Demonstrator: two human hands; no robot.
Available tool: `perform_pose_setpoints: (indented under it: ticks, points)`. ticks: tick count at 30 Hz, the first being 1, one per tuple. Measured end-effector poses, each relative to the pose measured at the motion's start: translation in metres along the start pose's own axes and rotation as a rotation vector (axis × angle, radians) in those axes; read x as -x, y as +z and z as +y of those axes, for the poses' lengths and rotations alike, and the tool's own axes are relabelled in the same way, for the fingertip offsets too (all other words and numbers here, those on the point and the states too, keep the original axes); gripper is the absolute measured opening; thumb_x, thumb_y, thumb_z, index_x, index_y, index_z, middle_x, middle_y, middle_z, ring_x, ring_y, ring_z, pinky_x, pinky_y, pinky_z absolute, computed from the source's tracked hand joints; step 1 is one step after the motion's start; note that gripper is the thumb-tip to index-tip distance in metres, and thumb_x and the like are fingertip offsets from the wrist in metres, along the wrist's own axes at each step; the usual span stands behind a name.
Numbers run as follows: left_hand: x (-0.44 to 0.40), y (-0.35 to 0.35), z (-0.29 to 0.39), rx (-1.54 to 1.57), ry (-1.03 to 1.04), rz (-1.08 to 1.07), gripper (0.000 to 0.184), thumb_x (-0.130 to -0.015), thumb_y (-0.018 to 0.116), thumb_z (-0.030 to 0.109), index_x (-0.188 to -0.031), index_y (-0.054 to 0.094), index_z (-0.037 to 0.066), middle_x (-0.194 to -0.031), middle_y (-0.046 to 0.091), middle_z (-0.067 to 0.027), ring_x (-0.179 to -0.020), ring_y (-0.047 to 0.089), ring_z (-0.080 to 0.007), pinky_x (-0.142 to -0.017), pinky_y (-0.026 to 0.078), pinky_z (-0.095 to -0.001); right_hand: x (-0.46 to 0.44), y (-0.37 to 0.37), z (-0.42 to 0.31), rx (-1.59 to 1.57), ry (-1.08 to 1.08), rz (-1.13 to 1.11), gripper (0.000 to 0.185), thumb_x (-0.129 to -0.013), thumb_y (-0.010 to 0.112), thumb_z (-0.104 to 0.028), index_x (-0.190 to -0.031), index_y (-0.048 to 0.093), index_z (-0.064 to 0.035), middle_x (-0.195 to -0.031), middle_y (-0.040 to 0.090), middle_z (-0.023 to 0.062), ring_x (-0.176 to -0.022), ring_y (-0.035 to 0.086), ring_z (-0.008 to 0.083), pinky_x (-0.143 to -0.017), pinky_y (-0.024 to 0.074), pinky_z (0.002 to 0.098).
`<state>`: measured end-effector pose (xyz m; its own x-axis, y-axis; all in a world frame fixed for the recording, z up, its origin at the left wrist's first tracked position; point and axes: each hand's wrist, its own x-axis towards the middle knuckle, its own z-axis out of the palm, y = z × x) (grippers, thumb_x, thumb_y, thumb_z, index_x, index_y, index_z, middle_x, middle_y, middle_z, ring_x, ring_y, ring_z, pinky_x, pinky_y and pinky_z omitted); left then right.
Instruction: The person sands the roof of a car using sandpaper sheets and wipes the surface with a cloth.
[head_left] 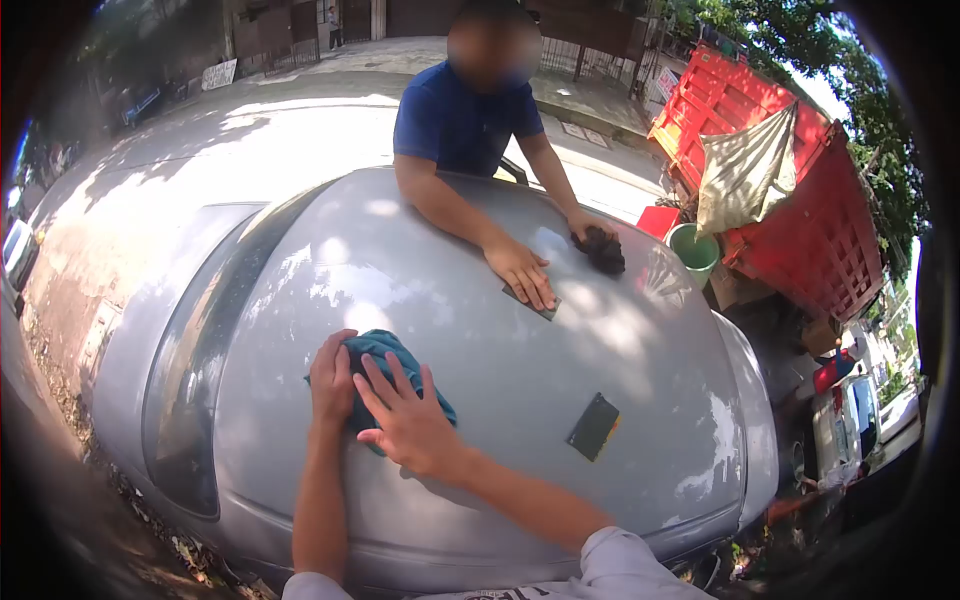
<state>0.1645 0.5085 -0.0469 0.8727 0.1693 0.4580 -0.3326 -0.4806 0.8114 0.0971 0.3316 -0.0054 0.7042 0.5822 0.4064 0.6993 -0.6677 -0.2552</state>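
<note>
Item: teal cloth (388, 368), bunched on the silver car roof (470, 370), at the near side toward the windshield or rear glass (190, 400); which glass cannot be told.

Left hand (334, 378): at the cloth's outer edge, fingers close together and slightly bent; whether it pinches fabric cannot be told.

Right hand (408, 412): fingers spread, laid over the cloth and pressing it, by the look of it.

Item: dark rectangular sheet (594, 427), yellowish along one edge, lying loose on the roof, well apart from both hands.

Opposite: co-worker in a blue shirt (455, 118), one flat hand (524, 276) on a second dark sheet (546, 309), the other hand (592, 228) on a black bunched cloth (606, 252).

Hazards, as judged:
- Grit caught in the teal cloth's folds could scratch the paint under the right hand's pressure.
- Uneven bunching could concentrate that pressure in one spot and leave neighbouring patches untouched.
- The roof curves and shines; the loose sheet could slide if knocked by the right forearm (530, 495).
- Dappled glare could hide smears or fine marks.
- Two people on one panel: long strokes toward the middle could bring hands together.
</note>
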Motion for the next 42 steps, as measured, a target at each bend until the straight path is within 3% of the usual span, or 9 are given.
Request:
perform_pose_setpoints:
  ticks: [8,12,15,21,23,28,33,36,42]
  points:
    - [0.007,0.007,0.002,-0.284,0.191,-0.045,0.019,-0.092,0.052,0.007,-0.101,0.069,0.005,-0.103,0.068,-0.0119,-0.105,0.058,-0.0319,-0.095,0.045,-0.0393,0.136,-0.011,0.057,-0.397,0.022,-0.154,0.061,-0.094,0.060,-0.040,-0.145,0.045,-0.0106,-0.155,0.038,0.0082,-0.147,0.027,0.0324,-0.116,0.0222,0.0586]
    - [0.007,0.007,0.004,-0.318,0.138,-0.085,0.019,-0.093,0.054,0.010,-0.103,0.070,0.006,-0.103,0.068,-0.0119,-0.108,0.058,-0.0306,-0.096,0.045,-0.0393,0.194,-0.036,0.128,-0.043,0.569,0.254,0.064,-0.096,0.056,-0.047,-0.146,0.043,-0.0086,-0.157,0.034,0.0125,-0.146,0.030,0.0327,-0.116,0.0224,0.0576]
    - [0.005,0.012,0.020,-0.147,-0.039,-0.140,0.023,-0.094,0.057,0.017,-0.112,0.068,0.007,-0.111,0.067,-0.0129,-0.111,0.058,-0.0308,-0.096,0.045,-0.0395,0.233,-0.032,0.155,0.251,0.780,0.110,0.070,-0.098,0.048,-0.053,-0.150,0.037,-0.0069,-0.159,0.030,0.0135,-0.147,0.026,0.0331,-0.116,0.0174,0.0612]
    - [0.102,0.073,0.117,-0.654,0.360,-0.551,0.081,-0.074,0.077,0.053,-0.142,0.049,0.019,-0.149,0.039,-0.0121,-0.144,0.029,-0.0347,-0.115,0.016,-0.0605,0.326,-0.071,0.160,0.181,0.929,0.018,0.077,-0.099,0.041,-0.058,-0.153,0.028,-0.0051,-0.160,0.027,0.0127,-0.149,0.022,0.0334,-0.114,0.0105,0.0690]
    - [0.123,0.090,0.129,-0.626,0.453,-0.690,0.085,-0.070,0.079,0.056,-0.142,0.049,0.020,-0.149,0.039,-0.0108,-0.143,0.031,-0.0340,-0.115,0.018,-0.0599,0.390,-0.081,0.218,0.267,1.210,0.091,0.076,-0.099,0.041,-0.057,-0.153,0.029,-0.0053,-0.161,0.025,0.0119,-0.149,0.021,0.0326,-0.113,0.0111,0.0698]
    - [0.115,0.126,0.141,-0.475,0.569,-0.777,0.052,-0.053,0.089,0.022,-0.097,0.062,0.013,-0.127,0.055,-0.0070,-0.120,0.051,-0.0318,-0.098,0.036,-0.0484,0.549,-0.124,0.307,0.329,1.905,0.125,0.074,-0.101,0.031,-0.057,-0.154,0.025,-0.0061,-0.163,0.022,0.0099,-0.150,0.020,0.0295,-0.114,0.0104,0.0691]
    - [0.069,0.220,0.130,-0.411,0.644,-0.591,0.026,-0.066,0.078,0.011,-0.083,0.062,0.002,-0.102,0.063,-0.0121,-0.092,0.061,-0.0336,-0.081,0.049,-0.0431,0.597,-0.124,0.325,0.290,1.997,0.188,0.073,-0.101,0.031,-0.056,-0.156,0.023,-0.0076,-0.163,0.020,0.0085,-0.151,0.017,0.0272,-0.115,0.0084,0.0689]
    - [0.099,0.323,0.171,-0.261,0.853,-0.938,0.024,-0.063,0.078,0.014,-0.077,0.060,0.005,-0.083,0.060,-0.0067,-0.074,0.063,-0.0280,-0.063,0.053,-0.0383,0.595,-0.123,0.315,0.286,1.996,0.209,0.073,-0.101,0.032,-0.057,-0.156,0.023,-0.0089,-0.164,0.020,0.0083,-0.151,0.018,0.0268,-0.115,0.0097,0.0684]
    - [0.220,0.499,0.252,-0.071,0.894,-1.209,0.026,-0.070,0.077,0.022,-0.082,0.061,0.005,-0.090,0.058,-0.0074,-0.083,0.064,-0.0272,-0.072,0.053,-0.0388,0.607,-0.110,0.314,0.405,1.856,0.522,0.069,-0.101,0.041,-0.052,-0.156,0.022,-0.0154,-0.163,0.021,0.0080,-0.150,0.021,0.0298,-0.114,0.0142,0.0690]
